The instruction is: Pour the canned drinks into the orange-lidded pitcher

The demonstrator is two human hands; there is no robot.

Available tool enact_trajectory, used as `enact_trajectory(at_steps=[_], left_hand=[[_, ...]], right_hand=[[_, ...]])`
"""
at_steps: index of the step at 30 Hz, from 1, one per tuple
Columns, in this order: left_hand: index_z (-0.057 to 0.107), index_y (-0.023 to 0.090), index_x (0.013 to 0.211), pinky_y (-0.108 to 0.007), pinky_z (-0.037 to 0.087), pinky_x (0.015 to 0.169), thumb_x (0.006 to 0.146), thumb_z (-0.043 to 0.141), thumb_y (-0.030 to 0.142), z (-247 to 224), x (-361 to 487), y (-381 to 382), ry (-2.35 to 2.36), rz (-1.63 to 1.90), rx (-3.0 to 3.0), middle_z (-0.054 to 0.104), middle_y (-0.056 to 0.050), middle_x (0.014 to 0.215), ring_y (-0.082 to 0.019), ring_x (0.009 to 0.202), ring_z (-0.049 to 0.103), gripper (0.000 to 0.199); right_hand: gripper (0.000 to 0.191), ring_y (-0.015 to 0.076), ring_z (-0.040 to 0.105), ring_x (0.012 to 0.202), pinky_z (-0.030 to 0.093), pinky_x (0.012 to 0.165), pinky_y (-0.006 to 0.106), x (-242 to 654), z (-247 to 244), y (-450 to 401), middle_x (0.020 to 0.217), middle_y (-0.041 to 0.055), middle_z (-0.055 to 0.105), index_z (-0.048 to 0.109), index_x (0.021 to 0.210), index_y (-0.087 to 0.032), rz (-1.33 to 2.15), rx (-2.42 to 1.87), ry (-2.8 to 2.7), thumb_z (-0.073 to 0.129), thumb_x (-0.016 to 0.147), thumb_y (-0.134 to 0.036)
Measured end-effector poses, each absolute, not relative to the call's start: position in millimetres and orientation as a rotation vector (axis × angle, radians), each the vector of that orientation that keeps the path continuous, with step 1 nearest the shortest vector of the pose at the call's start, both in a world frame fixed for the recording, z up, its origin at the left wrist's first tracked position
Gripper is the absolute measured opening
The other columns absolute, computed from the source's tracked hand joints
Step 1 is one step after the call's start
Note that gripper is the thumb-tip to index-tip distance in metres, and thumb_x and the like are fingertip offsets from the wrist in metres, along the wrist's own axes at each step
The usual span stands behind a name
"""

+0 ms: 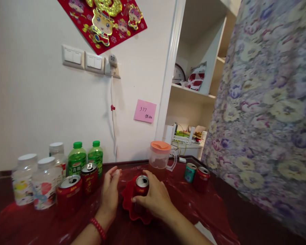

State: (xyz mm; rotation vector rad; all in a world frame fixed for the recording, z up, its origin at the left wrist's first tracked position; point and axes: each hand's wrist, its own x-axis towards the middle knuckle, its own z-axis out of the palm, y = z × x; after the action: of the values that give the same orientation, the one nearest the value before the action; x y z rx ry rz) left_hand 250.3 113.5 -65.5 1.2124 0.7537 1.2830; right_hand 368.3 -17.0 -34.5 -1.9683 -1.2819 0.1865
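My right hand (158, 197) is wrapped around a red drink can (140, 190) with an opened top. The can stands upright over a red scalloped dish (129, 200); whether its base touches the dish is hidden. My left hand (110, 192), with a red bead bracelet at the wrist, is held upright to the left of the dish, fingers stretched out and nothing in them. Left of that hand stand a dark red can (89, 180) and a larger red can (69, 195). On the right side are a small teal can (190, 173) and another red can (202, 178).
Clear jars with white lids (44, 185) and green bottles (77, 158) stand at the left. A pitcher with an orange lid (159, 158) is by the wall. Red plastic sheeting (193, 211) covers the table. A floral curtain (265, 119) hangs at the right.
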Motion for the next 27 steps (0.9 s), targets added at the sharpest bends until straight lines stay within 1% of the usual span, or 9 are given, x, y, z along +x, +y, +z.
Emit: enact_trajectory(at_steps=[3, 6, 10, 13, 17, 19, 22, 27], left_hand=[[0.056, 0.022, 0.121, -0.051, 0.042, 0.109, 0.078, 0.061, 0.068, -55, 250, 110, 0.730, 1.301, 1.163, 0.066, -0.010, 0.121, -0.031, 0.122, 0.060, 0.064], [0.056, 0.022, 0.120, -0.052, 0.041, 0.110, 0.077, 0.062, 0.069, -48, 250, 108, 0.703, 1.316, 1.142, 0.066, -0.009, 0.120, -0.031, 0.121, 0.060, 0.064], [0.057, 0.022, 0.120, -0.053, 0.040, 0.110, 0.076, 0.064, 0.070, -46, 250, 108, 0.681, 1.314, 1.131, 0.067, -0.008, 0.117, -0.031, 0.119, 0.060, 0.065], [0.058, 0.022, 0.119, -0.054, 0.041, 0.109, 0.075, 0.065, 0.070, -47, 250, 109, 0.660, 1.319, 1.130, 0.066, -0.008, 0.117, -0.031, 0.117, 0.061, 0.066], [0.058, 0.023, 0.119, -0.053, 0.044, 0.105, 0.074, 0.067, 0.068, -46, 250, 108, 0.649, 1.310, 1.120, 0.067, -0.007, 0.116, -0.030, 0.115, 0.062, 0.064], [0.058, 0.023, 0.119, -0.052, 0.047, 0.101, 0.073, 0.068, 0.067, -44, 250, 107, 0.655, 1.303, 1.104, 0.068, -0.007, 0.115, -0.031, 0.113, 0.063, 0.065], [0.059, 0.023, 0.119, -0.049, 0.051, 0.096, 0.072, 0.069, 0.065, -42, 251, 107, 0.671, 1.306, 1.093, 0.069, -0.007, 0.113, -0.031, 0.111, 0.064, 0.064], [0.058, 0.022, 0.121, -0.047, 0.053, 0.090, 0.070, 0.071, 0.064, -45, 250, 111, 0.671, 1.304, 1.110, 0.069, -0.008, 0.113, -0.031, 0.110, 0.065, 0.067]], right_hand=[[0.085, 0.0358, 0.056, 0.127, 0.038, 0.106, 0.053, 365, -37, -13, 0.137, 0.0130, 0.061, 0.048, 0.141, -0.023, 0.161, -1.952, -1.221, 0.081, 0.064, -0.034], [0.082, 0.0332, 0.057, 0.125, 0.041, 0.105, 0.046, 363, -39, -12, 0.134, 0.0115, 0.062, 0.048, 0.138, -0.023, 0.152, -1.902, -1.179, 0.079, 0.062, -0.030], [0.078, 0.0317, 0.059, 0.120, 0.043, 0.102, 0.044, 361, -35, -14, 0.129, 0.0101, 0.064, 0.049, 0.133, -0.024, 0.115, -1.815, -1.111, 0.078, 0.061, -0.031], [0.076, 0.0300, 0.060, 0.116, 0.044, 0.101, 0.042, 364, -23, -20, 0.127, 0.0095, 0.064, 0.050, 0.131, -0.023, 0.080, -1.718, -1.096, 0.079, 0.061, -0.031], [0.071, 0.0279, 0.065, 0.107, 0.048, 0.094, 0.039, 380, -2, -41, 0.120, 0.0051, 0.068, 0.052, 0.127, -0.027, 0.054, -1.641, -1.072, 0.079, 0.061, -0.033], [0.068, 0.0277, 0.066, 0.103, 0.049, 0.090, 0.039, 393, 5, -56, 0.116, 0.0041, 0.070, 0.053, 0.126, -0.028, 0.029, -1.658, -1.065, 0.079, 0.063, -0.035], [0.066, 0.0280, 0.066, 0.105, 0.048, 0.090, 0.039, 419, 7, -82, 0.117, 0.0054, 0.069, 0.054, 0.125, -0.027, -0.058, -1.742, -1.060, 0.079, 0.065, -0.036], [0.067, 0.0308, 0.068, 0.100, 0.046, 0.085, 0.040, 472, -8, -113, 0.111, 0.0074, 0.072, 0.057, 0.124, -0.026, -0.181, -2.030, -0.946, 0.080, 0.063, -0.037]])
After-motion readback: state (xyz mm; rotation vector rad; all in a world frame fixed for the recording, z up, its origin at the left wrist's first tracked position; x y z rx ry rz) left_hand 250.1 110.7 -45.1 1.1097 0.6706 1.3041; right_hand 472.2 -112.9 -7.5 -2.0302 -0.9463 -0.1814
